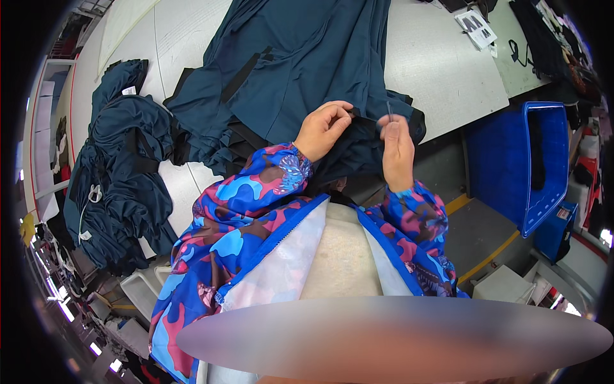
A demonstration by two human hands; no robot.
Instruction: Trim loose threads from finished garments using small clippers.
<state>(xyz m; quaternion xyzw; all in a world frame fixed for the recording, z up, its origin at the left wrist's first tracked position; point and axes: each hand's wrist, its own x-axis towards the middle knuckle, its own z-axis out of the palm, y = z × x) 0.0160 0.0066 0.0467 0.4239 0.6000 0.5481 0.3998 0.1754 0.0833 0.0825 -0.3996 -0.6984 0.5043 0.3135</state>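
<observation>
A dark teal garment point(307, 62) with black trim point(242, 77) lies spread over the table, and its near edge hangs over the table's front. My left hand point(324, 130) pinches a black edge of this cloth between thumb and fingertips. Just to the right, my right hand point(398, 151) holds a slim, dark, pointed tool point(389, 110) upright between thumb and fingers. That tool is blurred, so whether it is snips or tweezers cannot be told. Its tip is close to the cloth's black-trimmed corner point(419, 126).
A heap of similar teal garments point(136, 125) lies at the left of the white table point(436, 67). Printed sheets point(476, 30) are at the back right. Beyond the table's right edge stands a blue plastic bin point(496, 158). Yellow lines point(458, 204) mark the grey floor.
</observation>
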